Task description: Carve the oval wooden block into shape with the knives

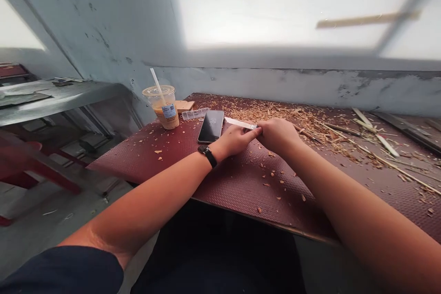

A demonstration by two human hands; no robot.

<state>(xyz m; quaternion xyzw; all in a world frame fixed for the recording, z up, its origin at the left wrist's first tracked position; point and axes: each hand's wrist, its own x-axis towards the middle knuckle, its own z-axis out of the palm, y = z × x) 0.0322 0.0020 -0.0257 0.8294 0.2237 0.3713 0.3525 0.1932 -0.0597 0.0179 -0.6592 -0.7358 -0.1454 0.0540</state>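
A knife (240, 123) with a pale, straight blade points left over the dark red table. My right hand (278, 134) is closed round its handle, which the fingers hide. My left hand (234, 139), with a black watch (207, 155) on the wrist, is closed just below the blade, its thumb reaching across to touch my right hand. Whatever lies inside the left fingers is hidden. Close by on the left lies a smartphone (211, 127) with a dark screen.
The dark red table (193, 165) carries many wood shavings (275, 112). At the left stand an iced drink cup (167, 112) with a straw and a clear plastic case (195, 114). Wood strips (376, 132) and a long dark bar (408, 129) lie right. A wall rises behind.
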